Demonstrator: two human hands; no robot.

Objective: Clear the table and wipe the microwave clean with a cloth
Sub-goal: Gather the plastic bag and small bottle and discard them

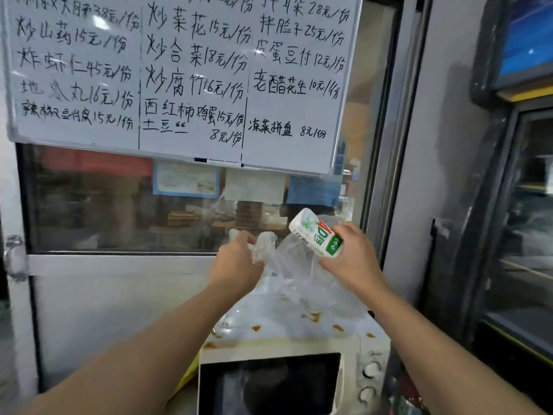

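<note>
- The person's left hand (236,259) pinches the rim of a clear plastic bag (287,265) and holds it up above the microwave (278,363).
- The right hand (351,253) has its fingers curled round a small white milk-drink bottle (315,233), tipped on its side right at the bag's mouth.
- I think the bottle is going into the bag as rubbish, so the bag's mouth should be pulled wide first (it looks a bit scrunched).
- The bottle should drop in bottom first, so nothing drips out.
- The microwave top has brown sticky spots (312,317) under the bag. It should stay lifted off them.
- No cloth shows yet, so wiping comes later.
</note>
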